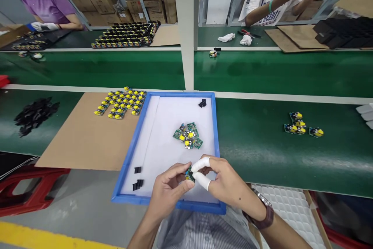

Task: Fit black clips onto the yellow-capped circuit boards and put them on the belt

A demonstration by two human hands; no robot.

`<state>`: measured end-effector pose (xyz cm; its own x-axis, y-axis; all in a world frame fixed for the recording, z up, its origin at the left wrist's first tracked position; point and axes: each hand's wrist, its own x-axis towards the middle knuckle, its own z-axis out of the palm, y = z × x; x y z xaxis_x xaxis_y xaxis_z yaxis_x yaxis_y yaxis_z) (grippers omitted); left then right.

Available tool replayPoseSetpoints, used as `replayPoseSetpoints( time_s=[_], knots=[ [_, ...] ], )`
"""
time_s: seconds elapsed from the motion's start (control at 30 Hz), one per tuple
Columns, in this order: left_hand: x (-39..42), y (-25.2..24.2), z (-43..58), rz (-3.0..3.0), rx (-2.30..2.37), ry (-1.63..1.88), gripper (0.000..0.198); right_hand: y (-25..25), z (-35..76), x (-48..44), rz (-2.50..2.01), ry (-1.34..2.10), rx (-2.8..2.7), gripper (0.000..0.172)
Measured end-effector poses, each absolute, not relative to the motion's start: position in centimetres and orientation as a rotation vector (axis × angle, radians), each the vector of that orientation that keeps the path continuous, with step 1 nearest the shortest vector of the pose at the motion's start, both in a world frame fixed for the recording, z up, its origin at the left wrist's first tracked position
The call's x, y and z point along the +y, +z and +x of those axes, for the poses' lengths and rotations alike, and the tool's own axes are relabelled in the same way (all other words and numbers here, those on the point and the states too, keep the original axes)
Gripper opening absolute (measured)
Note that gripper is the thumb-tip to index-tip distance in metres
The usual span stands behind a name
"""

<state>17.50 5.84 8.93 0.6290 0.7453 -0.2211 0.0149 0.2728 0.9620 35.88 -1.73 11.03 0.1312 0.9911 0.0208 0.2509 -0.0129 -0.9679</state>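
Between my two hands, over the front of the blue-rimmed white tray (217, 136), is a small green circuit board (190, 174). My left hand (170, 187) pinches it between thumb and fingers. My right hand (214, 173), with white finger cots on thumb and index finger, closes on the board's right side; its fingertips hide part of it. Beyond my hands lies a loose cluster of circuit boards (189, 135) with yellow components, some face down. Small black plastic pieces (138, 184) lie at the tray's left front, and more black pieces (202, 103) at its far right corner.
Rows of boards (121, 103) stand on cardboard (87, 136) left of the tray. A heap of black pieces (36, 115) lies farther left. Several boards (300, 124) sit on the green bench at right. Across the green belt (93, 68), two people work behind a post (186, 27).
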Motion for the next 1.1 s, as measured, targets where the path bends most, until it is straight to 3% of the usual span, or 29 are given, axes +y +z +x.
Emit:
replayPoseSetpoints(
  time_s=[0.47, 0.67, 0.97, 1.1],
  knots=[
    [5.7, 7.8, 17.2, 1.283, 0.781, 0.56, 0.038, 11.4, 35.4, -2.2, -1.493, 0.881, -1.421, 0.022],
    [5.6, 8.0, 17.8, 1.254, 0.759, 0.526, 0.034, 10.3, 36.2, -1.7, -1.426, 1.023, -1.338, 0.022],
    [4.8, 8.7, 17.7, 2.056, 0.707, 0.931, 0.053, 8.3, 35.4, -2.3, -1.196, 1.261, -0.896, 0.017],
    [4.2, 9.0, 17.7, 2.252, 0.685, 0.991, 0.058, 9.0, 35.7, -2.9, -1.011, 1.362, -0.93, 0.025]
  ],
)
